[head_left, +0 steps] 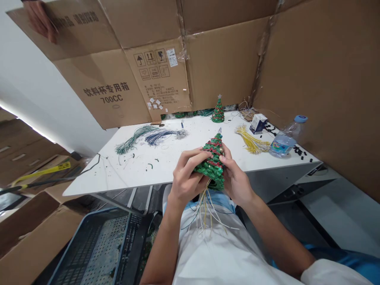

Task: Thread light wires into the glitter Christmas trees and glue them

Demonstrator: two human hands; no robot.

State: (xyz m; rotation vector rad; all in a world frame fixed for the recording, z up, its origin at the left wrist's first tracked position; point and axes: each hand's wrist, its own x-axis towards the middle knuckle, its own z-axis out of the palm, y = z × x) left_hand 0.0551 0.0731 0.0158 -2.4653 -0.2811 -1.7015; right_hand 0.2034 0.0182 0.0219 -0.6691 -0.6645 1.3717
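Note:
Both my hands hold a small green Christmas tree (214,168) trimmed with red garland and tiny beads, tilted above my lap at the table's front edge. My left hand (187,174) grips its left side, fingers curled over the branches. On the right side, my right hand (236,174) presses the tree with thumb and fingers. White, yellow and dark wires (205,208) hang loose from its base over my shirt. A second finished-looking tree (218,111) with a silver star stands upright at the back of the table.
On the white table (142,170) lie green wires (136,138), blue wires (164,136) and yellow wires (252,140). A water bottle (286,138) and small box (258,123) stand right. Cardboard (219,71) walls the back; another person's hand (40,19) rests on it. A blue crate (89,245) sits lower left.

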